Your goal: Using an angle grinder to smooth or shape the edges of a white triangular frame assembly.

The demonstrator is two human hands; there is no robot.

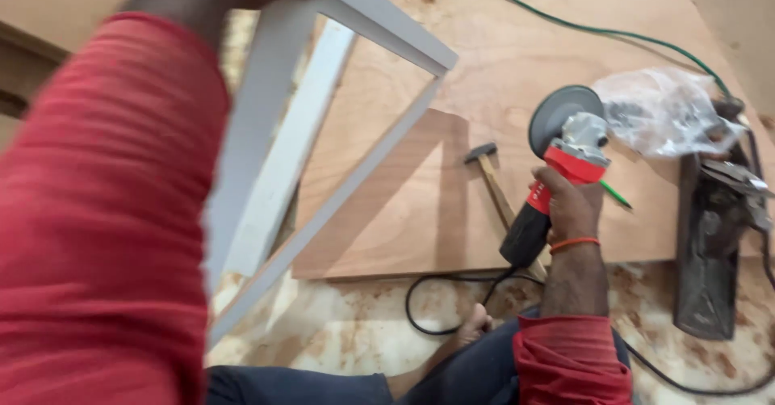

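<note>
Above the plywood [420, 203] — right hand [569, 203] fingers wrapped around grinder [557, 171]; left unclear.

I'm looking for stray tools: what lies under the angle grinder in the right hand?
Below the angle grinder, held in the right hand, lies a hammer on a plywood sheet. Hand and grinder cover the end of its handle.

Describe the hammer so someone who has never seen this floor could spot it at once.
Start at the plywood sheet on the floor, then the smaller board lying on it. Just right of that board lies the hammer, beside the red angle grinder in the right hand. Only it has a dark metal head on a pale wooden handle.
</note>
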